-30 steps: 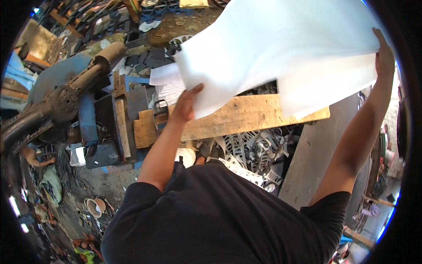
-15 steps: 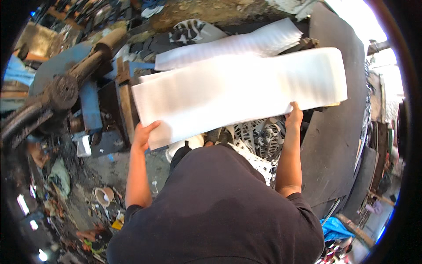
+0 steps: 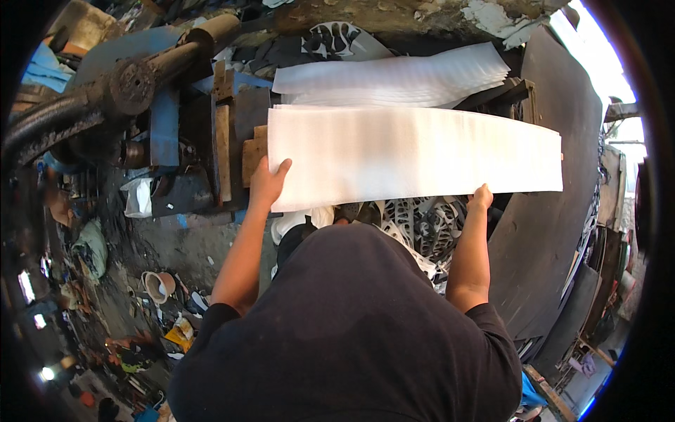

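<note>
Between my two hands is a long, thin stack of white foam sheets (image 3: 415, 151), held nearly level in front of me. My left hand (image 3: 268, 181) grips its left end near the lower corner, thumb on top and the other fingers out of sight beneath. Along the near edge, right of the middle, my right hand (image 3: 480, 198) pinches it with the thumb over the top. Just beyond lies a second pile of white foam strips (image 3: 394, 76), its layers fanned at the right end.
Dark flat sheets (image 3: 538, 232) lean along the right. White cut-out foam scraps (image 3: 422, 225) lie below the held stack. A rusty machine arm (image 3: 133, 88) with blue metal parts stands at the left, wooden blocks (image 3: 254, 156) beside it. A small bucket (image 3: 158, 287) sits among floor litter.
The held foam stack has straightened from a slant to nearly level, its left end shifting right and toward the far side. My left hand moved with it; the view shifted slightly.
</note>
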A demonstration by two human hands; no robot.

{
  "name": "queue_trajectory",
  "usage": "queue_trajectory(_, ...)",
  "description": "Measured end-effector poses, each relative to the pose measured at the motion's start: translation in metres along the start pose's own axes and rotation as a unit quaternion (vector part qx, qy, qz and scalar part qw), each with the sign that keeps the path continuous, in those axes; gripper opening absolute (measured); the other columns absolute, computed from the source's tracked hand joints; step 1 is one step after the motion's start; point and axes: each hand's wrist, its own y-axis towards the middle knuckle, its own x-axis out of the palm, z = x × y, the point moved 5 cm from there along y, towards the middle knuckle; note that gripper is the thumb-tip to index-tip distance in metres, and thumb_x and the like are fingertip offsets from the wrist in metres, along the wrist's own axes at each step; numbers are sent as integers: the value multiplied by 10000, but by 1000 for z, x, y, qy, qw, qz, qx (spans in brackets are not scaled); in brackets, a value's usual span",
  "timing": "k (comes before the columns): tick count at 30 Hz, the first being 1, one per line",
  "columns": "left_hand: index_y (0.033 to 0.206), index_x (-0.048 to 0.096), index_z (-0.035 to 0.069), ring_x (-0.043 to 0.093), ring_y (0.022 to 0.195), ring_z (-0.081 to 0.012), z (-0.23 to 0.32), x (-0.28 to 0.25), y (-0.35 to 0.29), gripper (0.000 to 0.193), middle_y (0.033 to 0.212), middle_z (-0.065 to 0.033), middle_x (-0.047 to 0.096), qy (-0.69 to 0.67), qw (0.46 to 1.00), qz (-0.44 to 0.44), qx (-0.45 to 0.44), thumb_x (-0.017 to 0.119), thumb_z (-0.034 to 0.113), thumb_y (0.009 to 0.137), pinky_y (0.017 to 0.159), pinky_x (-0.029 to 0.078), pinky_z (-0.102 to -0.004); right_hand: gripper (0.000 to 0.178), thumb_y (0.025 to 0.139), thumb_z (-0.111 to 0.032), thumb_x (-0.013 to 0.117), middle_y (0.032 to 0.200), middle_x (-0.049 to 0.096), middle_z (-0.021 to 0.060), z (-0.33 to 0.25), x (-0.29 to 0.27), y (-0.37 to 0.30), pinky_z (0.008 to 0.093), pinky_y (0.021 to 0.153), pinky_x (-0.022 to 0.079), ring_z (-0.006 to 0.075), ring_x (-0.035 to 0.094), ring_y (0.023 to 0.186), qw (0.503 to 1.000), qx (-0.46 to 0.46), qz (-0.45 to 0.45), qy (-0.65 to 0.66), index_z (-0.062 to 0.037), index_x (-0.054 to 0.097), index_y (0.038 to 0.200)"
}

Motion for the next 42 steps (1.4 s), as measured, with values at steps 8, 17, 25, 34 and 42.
queue_trajectory(8,1421,390,-8,334,1358,-400,16,8,-4,680,1424,-263,394,158,977,97,104,694,236,865,1086,344,-496,975,820,-481,737,1496,296,287,-36,53,-142,510,1174,220,449,267,1401,791,-329,126,-500,20,234,1489)
queue_trajectory(17,1419,312,-19,602,1076,-458,8,34,29,708,1204,-320,592,62,997,31,16,665,274,881,911,478,-498,706,897,-466,635,1544,289,221,29,124,-202,538,1154,194,419,202,1447,668,-484,-221,-521,-142,392,1475)
queue_trajectory(25,1396,395,40,466,1239,-414,93,64,12,620,1321,-223,488,173,934,157,269,679,238,882,1002,403,-511,682,873,-468,656,1500,362,203,8,126,-181,529,1120,236,389,289,1407,654,-458,-195,-569,-143,439,1432)
queue_trajectory(34,1319,510,63,466,1269,-262,124,185,106,470,1253,-101,557,313,882,82,343,505,382,974,1141,199,-537,434,855,-243,708,1231,574,208,-48,290,-174,441,1006,416,378,486,1198,765,-459,-356,-279,-45,583,1221)
queue_trajectory(42,1278,556,70,498,1245,-259,128,188,113,428,1253,-92,569,321,903,56,280,529,334,942,1148,202,-534,435,795,-330,726,1076,685,226,38,516,-38,427,893,504,385,640,1035,823,-201,-393,-356,1,680,1074)
